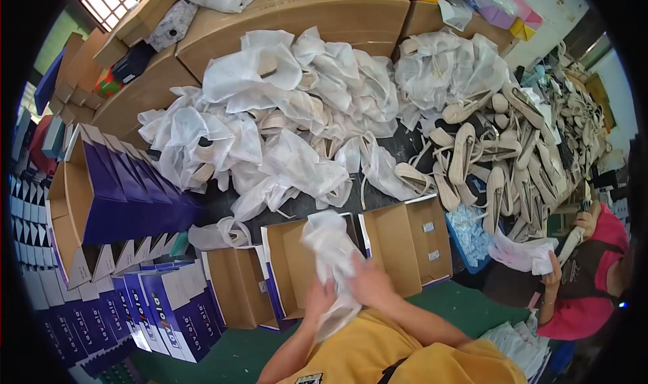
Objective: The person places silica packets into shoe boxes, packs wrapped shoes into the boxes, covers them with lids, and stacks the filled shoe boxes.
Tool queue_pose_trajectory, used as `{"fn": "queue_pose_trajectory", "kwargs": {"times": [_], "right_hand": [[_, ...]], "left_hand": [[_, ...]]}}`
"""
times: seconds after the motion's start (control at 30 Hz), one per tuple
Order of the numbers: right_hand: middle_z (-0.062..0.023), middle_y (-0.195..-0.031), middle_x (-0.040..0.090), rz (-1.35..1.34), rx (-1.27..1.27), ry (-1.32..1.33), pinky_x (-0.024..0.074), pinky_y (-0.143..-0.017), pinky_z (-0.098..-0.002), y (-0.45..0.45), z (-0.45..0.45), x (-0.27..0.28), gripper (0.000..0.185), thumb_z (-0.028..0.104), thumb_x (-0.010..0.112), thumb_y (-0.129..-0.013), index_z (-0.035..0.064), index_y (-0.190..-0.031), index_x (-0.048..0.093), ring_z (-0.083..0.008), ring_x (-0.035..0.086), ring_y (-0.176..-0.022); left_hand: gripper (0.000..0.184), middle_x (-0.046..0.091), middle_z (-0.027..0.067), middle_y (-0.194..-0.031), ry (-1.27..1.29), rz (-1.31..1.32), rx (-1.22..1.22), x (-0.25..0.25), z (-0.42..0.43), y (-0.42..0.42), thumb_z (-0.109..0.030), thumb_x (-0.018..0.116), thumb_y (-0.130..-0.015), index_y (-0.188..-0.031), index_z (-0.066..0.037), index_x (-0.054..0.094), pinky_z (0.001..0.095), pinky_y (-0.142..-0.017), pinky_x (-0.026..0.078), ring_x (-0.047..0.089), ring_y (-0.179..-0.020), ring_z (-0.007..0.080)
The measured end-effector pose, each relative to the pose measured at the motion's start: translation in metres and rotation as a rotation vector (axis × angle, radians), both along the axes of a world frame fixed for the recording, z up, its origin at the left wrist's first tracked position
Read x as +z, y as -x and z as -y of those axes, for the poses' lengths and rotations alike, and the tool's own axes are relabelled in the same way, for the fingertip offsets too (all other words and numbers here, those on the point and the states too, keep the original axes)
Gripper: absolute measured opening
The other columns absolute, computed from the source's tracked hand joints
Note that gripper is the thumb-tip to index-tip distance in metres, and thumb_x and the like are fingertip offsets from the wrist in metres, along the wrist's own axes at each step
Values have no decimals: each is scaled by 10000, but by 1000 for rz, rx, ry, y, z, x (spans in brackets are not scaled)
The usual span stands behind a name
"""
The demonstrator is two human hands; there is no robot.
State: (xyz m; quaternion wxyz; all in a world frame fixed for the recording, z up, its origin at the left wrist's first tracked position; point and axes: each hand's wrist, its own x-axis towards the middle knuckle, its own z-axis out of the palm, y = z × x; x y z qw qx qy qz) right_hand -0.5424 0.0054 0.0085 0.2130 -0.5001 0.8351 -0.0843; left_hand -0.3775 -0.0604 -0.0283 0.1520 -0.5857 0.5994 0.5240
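A white translucent bag [332,250], blurred by motion, is between my hands over an open cardboard shoebox [287,242]. My left hand [320,301] grips the bag's lower left side. My right hand [370,284], smeared by movement, is closed on its right side; what the bag contains cannot be made out. To the left stands another open shoebox [233,283], and to the right lies an open box [395,249] with small white packets in it. Beyond the boxes, white-bagged shoes [297,164] are heaped on a dark table.
Loose beige shoes [496,147] pile up at the right, beside a blue bin [469,232] of crumpled paper. A co-worker in a pink top [580,289] handles a shoe and white paper there. Purple shoeboxes [179,313] are stacked at left.
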Motion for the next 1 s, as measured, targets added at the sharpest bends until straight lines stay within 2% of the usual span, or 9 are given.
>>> {"fn": "queue_pose_trajectory", "kwargs": {"times": [0.13, 0.2, 0.33, 0.4, 0.43, 0.67, 0.77, 0.87, 1.0], "right_hand": [[-248, -952, 674, 292, 265, -64, 547, -776, -497, 43, 34, -3, 295, 172, 567, -915, 40, -1175, 612, -425, 665, -865], [-256, -973, 675, 335, -54, 243, 538, -812, -494, 125, 73, -23, 289, 207, 555, -928, 7, -1128, 616, -430, 661, -895], [-190, -1115, 672, -349, -56, 485, 532, -857, -471, 261, 165, -94, 497, 274, 675, -889, 23, -1292, 525, -452, 649, -956], [-186, -1216, 641, -74, -37, -406, 514, -918, -470, 283, 201, -120, 624, 317, 775, -792, 46, -1295, 526, -460, 630, -1053], [-186, -1216, 641, -71, -45, -409, 514, -918, -470, 287, 213, -121, 624, 317, 775, -792, 46, -1295, 526, -460, 630, -1053], [-192, -1363, 569, 557, -344, -38, 457, -1041, -433, 268, 213, -134, 883, 217, 844, -674, 16, -1407, 396, -383, 613, -1178], [-160, -1354, 572, 937, -415, 519, 451, -1042, -382, 247, 186, -96, 961, 132, 806, -709, 52, -1511, 283, -299, 584, -1221], [-108, -1279, 598, 1289, -425, 1096, 445, -1041, -360, 227, 186, -44, 873, 33, 752, -713, 66, -1493, 359, -224, 555, -1215], [-138, -1285, 606, 756, -161, 810, 461, -1016, -388, 237, 269, -19, 787, 82, 774, -725, 60, -1441, 449, -252, 556, -1233]], "left_hand": [[498, 471, 247, -1466, 500, -526, -39, -26, -8, 26, -154, 511, -991, -1443, 32, 414, 423, -1114, 383, 488, -1332, 376], [606, 372, 278, -1512, 591, -480, -89, 7, 43, 52, -133, 608, -931, -1454, 54, 365, 431, -1181, 298, 361, -1417, 399], [658, 475, 203, -1441, 350, -505, 815, -78, 175, 138, -121, 661, -909, -1459, 51, 342, 389, -1100, 387, 489, -1304, 303], [645, 483, 184, -1437, 146, -515, 1026, -98, 230, 184, -115, 667, -903, -1447, 44, 359, 382, -1058, 420, 519, -1265, 288], [633, 490, 164, -1434, -67, -519, 1240, -107, 247, 200, -110, 674, -897, -1436, 36, 375, 376, -1017, 452, 549, -1227, 273], [479, 598, 136, -1302, -14, -802, 984, -96, 252, 171, -157, 644, -904, -1329, 16, 507, 384, -884, 543, 642, -1083, 233], [414, 659, 122, -1177, -495, -943, 1068, -38, 236, 120, -218, 607, -925, -1271, 6, 566, 389, -892, 550, 657, -1053, 232], [417, 676, 129, -1128, -342, -856, 904, -14, 205, 102, -277, 577, -935, -1240, 7, 586, 394, -916, 548, 672, -1025, 258], [427, 681, 140, -1118, -291, -811, 1050, -47, 178, 82, -280, 560, -933, -1240, 15, 585, 418, -925, 549, 672, -1037, 271]]}}
